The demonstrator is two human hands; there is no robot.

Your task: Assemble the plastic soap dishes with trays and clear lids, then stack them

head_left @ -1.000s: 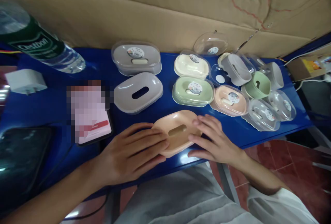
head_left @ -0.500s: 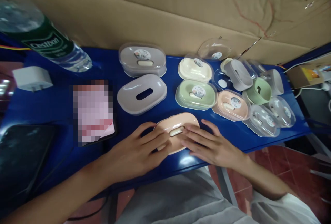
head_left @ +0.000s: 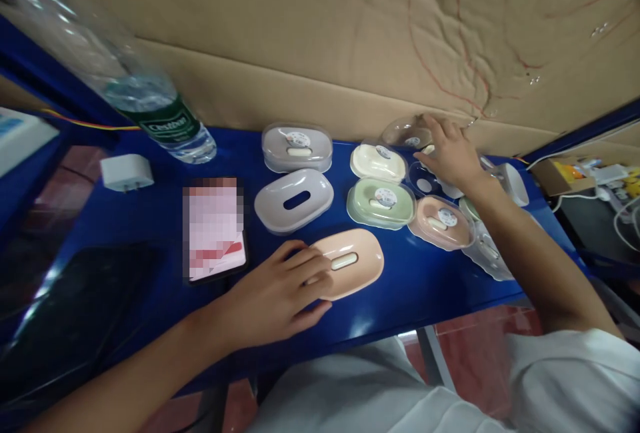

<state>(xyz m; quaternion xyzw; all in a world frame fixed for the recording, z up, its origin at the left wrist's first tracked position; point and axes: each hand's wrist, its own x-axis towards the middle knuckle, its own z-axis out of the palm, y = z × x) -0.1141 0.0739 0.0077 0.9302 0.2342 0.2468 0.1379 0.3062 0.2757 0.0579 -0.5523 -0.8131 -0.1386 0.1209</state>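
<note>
A peach oval dish (head_left: 357,246) with a cream slotted insert lies near the front edge of the blue table. The fingers of my left hand (head_left: 295,283) rest, spread, on its left end. My right hand (head_left: 450,150) reaches over the back right group, fingers apart, beside a clear lid (head_left: 403,134) leaning on the cardboard; whether it touches anything there I cannot tell. Left of the middle sit a pale grey dish with an open slot (head_left: 273,206) and a lidded grey box (head_left: 296,152). Lidded cream (head_left: 379,163), green (head_left: 373,210) and peach (head_left: 443,220) boxes stand right of them.
A water bottle (head_left: 170,120), a white charger (head_left: 127,172) and a phone (head_left: 215,230) are on the left, with a dark flat object (head_left: 70,306) at the near left. Cardboard (head_left: 275,53) backs the table. More grey and green pieces lie partly behind my right arm.
My right hand has left the peach dish and moved to the back right group. My left hand stays on the dish. The camera view has shifted, showing more cardboard.
</note>
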